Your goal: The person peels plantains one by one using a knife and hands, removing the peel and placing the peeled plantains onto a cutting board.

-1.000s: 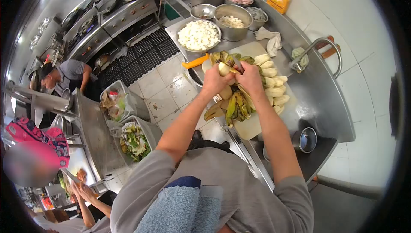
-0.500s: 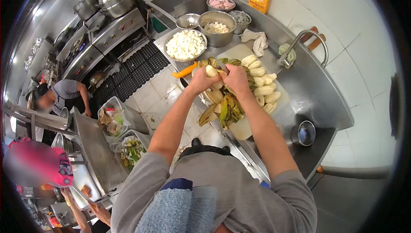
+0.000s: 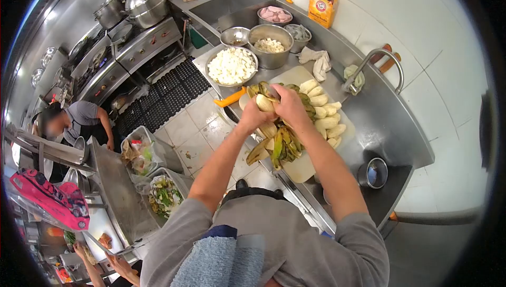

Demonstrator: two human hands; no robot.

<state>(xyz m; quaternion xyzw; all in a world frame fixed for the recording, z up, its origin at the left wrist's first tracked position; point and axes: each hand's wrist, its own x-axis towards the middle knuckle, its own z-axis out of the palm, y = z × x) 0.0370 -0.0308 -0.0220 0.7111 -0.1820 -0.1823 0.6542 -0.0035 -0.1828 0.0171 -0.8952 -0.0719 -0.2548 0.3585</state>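
My left hand [image 3: 257, 117] is closed around a pale, partly peeled plantain [image 3: 265, 102]. My right hand [image 3: 291, 106] is closed right against it; a small dark edge shows by its fingers, but what it grips is hidden. Beneath both hands, green-yellow plantain peels [image 3: 285, 144] lie heaped and overhang the near side of a white cutting board [image 3: 301, 172]. To the right, several peeled plantains [image 3: 328, 122] lie in rows on the board. Darker green plantains or peels [image 3: 304, 97] sit between them and my right hand.
Behind the board stand a bowl of white chunks [image 3: 232, 66], a deep pot [image 3: 270, 45] and a bowl of pink pieces [image 3: 274, 15]. An orange object [image 3: 230, 97] lies at the counter edge. A faucet [image 3: 377, 60] arches at right. Waste bins [image 3: 171, 180] and two other people are at left.
The plantain in my left hand has turned so more of its pale side shows. My hands are slightly lower in view, as the camera has shifted.
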